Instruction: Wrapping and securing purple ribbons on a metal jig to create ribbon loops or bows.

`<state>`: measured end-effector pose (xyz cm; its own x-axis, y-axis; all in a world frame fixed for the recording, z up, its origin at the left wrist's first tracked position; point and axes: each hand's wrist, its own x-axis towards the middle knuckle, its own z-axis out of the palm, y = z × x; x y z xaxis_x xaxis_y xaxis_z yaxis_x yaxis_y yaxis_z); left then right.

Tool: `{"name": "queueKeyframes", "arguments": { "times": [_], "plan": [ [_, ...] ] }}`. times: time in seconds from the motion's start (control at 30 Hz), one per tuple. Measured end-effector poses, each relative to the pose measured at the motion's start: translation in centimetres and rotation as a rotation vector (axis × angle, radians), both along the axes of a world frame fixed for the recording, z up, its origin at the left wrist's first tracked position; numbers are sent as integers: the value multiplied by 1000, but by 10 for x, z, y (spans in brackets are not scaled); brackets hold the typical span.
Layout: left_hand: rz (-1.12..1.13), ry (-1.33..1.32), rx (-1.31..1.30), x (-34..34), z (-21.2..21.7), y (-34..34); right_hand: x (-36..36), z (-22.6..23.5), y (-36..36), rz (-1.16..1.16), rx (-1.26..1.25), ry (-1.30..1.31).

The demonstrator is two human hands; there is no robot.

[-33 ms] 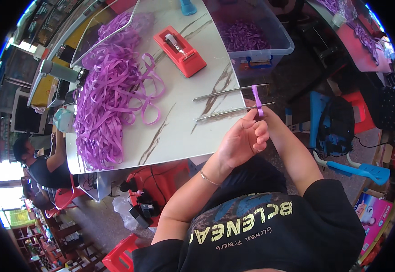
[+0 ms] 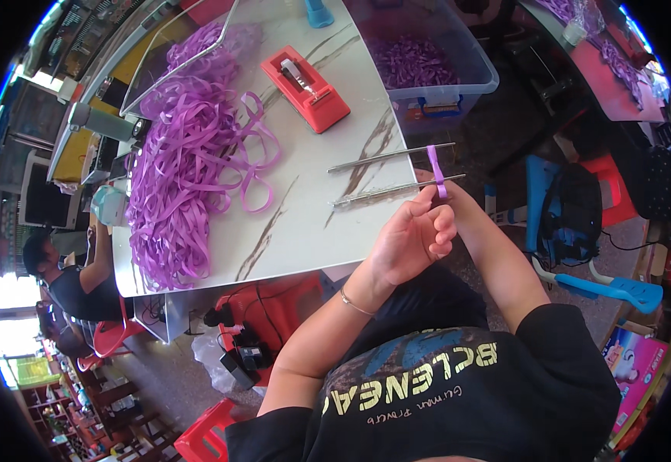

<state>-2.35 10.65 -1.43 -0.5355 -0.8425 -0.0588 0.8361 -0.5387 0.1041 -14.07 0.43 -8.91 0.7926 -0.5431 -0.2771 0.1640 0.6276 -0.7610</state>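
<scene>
Two thin metal rods lie side by side on the white marbled table, their tips sticking out past its right edge. A short purple ribbon strip is looped across both rod tips. My left hand is curled just below the rods, its fingertips pinching the lower end of the ribbon. My right hand comes up behind the left one at the same spot. Its fingers are mostly hidden, so its grip cannot be made out.
A big heap of purple ribbon loops covers the table's left half. A red tape dispenser sits mid-table, and a clear bin of purple pieces stands at the back right. Another person sits at left. Red stools and a blue chair stand below.
</scene>
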Motion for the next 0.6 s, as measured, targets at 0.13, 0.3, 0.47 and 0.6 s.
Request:
{"name": "queueKeyframes", "arguments": {
  "times": [0.13,0.3,0.47,0.6],
  "plan": [
    [-102,-102,-16,3,16,6,-29,-38,-24,-78,313,-182],
    [331,-904,-482,9,101,56,-41,50,-14,-40,160,-67],
    [169,-785,-817,18,194,101,-31,75,-12,-21,-96,229],
    [99,-411,-880,0,200,110,-26,76,-11,-32,-132,271]
  ]
}}
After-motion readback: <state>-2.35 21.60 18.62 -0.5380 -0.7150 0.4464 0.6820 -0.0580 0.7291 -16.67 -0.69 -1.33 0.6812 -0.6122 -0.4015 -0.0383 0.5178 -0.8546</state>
